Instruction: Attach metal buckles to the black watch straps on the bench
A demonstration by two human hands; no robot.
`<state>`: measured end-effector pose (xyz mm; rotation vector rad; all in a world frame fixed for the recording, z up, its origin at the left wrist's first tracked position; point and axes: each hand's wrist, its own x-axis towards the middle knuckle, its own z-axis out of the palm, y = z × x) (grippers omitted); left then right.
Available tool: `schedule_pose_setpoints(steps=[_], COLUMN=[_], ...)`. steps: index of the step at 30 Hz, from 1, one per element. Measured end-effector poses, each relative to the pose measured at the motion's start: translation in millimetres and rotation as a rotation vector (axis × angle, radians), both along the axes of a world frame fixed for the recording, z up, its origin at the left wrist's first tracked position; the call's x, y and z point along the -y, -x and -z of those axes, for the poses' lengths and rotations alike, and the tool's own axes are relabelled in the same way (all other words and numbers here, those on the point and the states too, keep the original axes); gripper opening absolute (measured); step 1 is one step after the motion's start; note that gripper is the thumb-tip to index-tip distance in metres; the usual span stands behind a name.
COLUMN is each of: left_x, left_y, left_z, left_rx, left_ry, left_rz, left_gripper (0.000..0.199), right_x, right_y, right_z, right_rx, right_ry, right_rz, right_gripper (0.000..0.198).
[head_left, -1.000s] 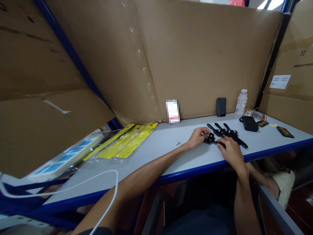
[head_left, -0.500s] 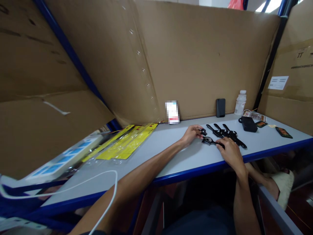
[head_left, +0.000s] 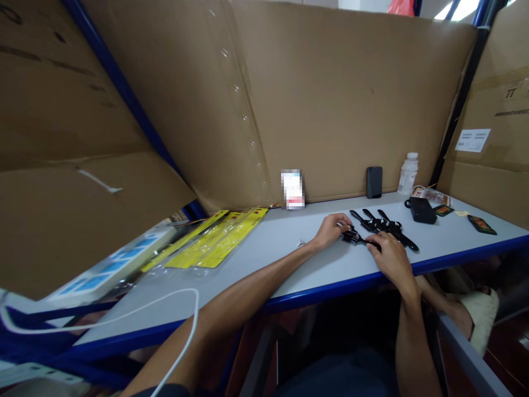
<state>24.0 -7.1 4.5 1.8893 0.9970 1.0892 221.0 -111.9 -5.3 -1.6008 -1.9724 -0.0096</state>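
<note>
My right hand [head_left: 387, 255] is closed around one handle of a black spokeshave [head_left: 363, 241], holding it low over the table. At the tool's middle, my left hand [head_left: 331, 230] pinches a small black plate-like part [head_left: 350, 229] against the body. The fingers partly cover this part. Just behind the hands lie several more black spokeshaves [head_left: 382, 223], side by side with their handles overlapping. A small shiny metal piece [head_left: 301, 242] rests on the table left of my left wrist; its kind is too small to tell.
Yellow-backed clear packages [head_left: 219, 242] and a white-and-blue box [head_left: 111, 267] lie on the left of the table [head_left: 264, 264]. At the back stand a blurred phone-like screen [head_left: 292, 189], a dark device [head_left: 374, 182] and a bottle [head_left: 408, 173]. A black case [head_left: 421, 210] sits right. Cardboard [head_left: 330, 105] walls the back.
My left hand has moved slightly right, bringing the small black part onto the spokeshave's body. The small metal piece on the table now shows. My right hand keeps its hold on the handle.
</note>
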Motion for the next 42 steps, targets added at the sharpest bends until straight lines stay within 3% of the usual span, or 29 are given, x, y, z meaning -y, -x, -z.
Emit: schedule_pose_setpoints(steps=[9, 17, 22, 26, 38, 42], left_x=[1.8, 5.8, 7.5, 4.9, 7.5, 6.6], left_y=[-1.8, 19.7, 29.0, 30.4, 34.0, 31.5], left_z=[3.6, -6.9, -13.8, -16.6, -18.5, -13.1], left_rx=[-0.336, -0.593, -0.623, -0.579, -0.590, -0.594], left_ry=[-0.271, -0.393, -0.424, -0.424, -0.449, -0.476], left_rz=[0.017, 0.236, 0.351, 0.413, 0.417, 0.355], left_gripper=[0.017, 0.035, 0.045, 0.035, 0.033, 0.034], right_x=[0.1, 0.2, 0.6, 0.4, 0.6, 0.5], right_y=[0.7, 1.2, 1.9, 1.6, 1.7, 1.9], right_z=[-1.6, -2.0, -2.5, -2.6, -2.4, -2.0], right_rx=[-0.001, -0.004, -0.011, -0.013, -0.013, -0.018], right_ry=[0.012, 0.014, 0.025, 0.023, 0.019, 0.027], right_rz=[0.013, 0.007, 0.009, 0.007, 0.007, 0.008], right_gripper=[0.025, 0.026, 0.026, 0.026, 0.025, 0.025])
